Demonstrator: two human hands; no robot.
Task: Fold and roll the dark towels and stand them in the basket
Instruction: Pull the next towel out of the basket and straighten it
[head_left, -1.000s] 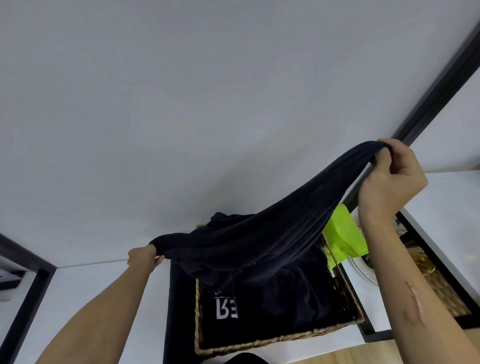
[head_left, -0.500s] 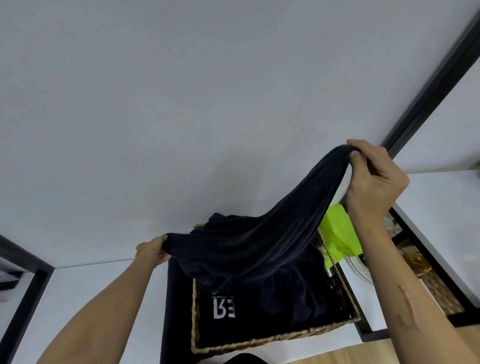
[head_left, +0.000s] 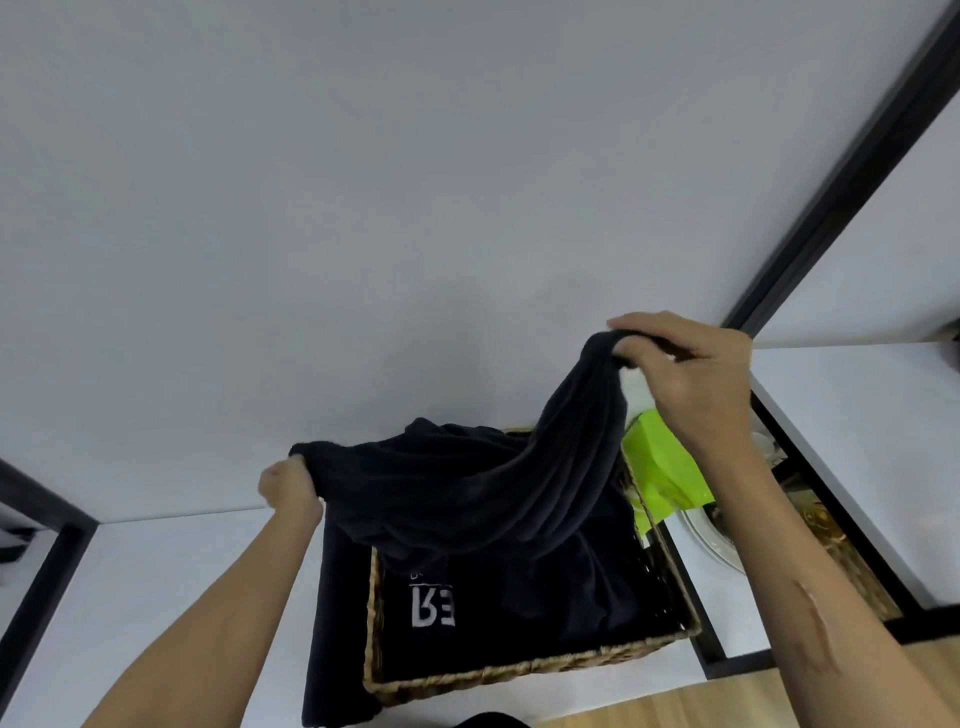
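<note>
Dark towel (head_left: 498, 488) is held up in the air above the wicker basket (head_left: 519, 670), stretched between the two hands and sagging in the middle. One end is gripped by the left hand (head_left: 288, 486), low and at the left, with the fingers curled round the bunched cloth; the other end is pinched by the right hand (head_left: 696, 374), raised higher at the right, its fingers closed over the gathered edge. The long axis of the towel thus runs from lower left to upper right, and the loose belly of the cloth hangs down to the basket's contents.

The step in hand is judged to be the taking out and spreading of one towel, before any folding; nothing is seen rolled or standing yet. More dark cloth is lying in the basket, one piece bearing white letters (head_left: 434, 605), and another dark piece (head_left: 337, 623) is draped down the outside of the left wall; whether these are all towels cannot be told for certain.

For the next move, the towel would need to be carried clear of the basket and laid flat on the white desk (head_left: 171, 582), with the corners found and the edges squared, so that a fold can be made. A bright green packet (head_left: 662, 467) is seen just beside the basket on the right.
</note>
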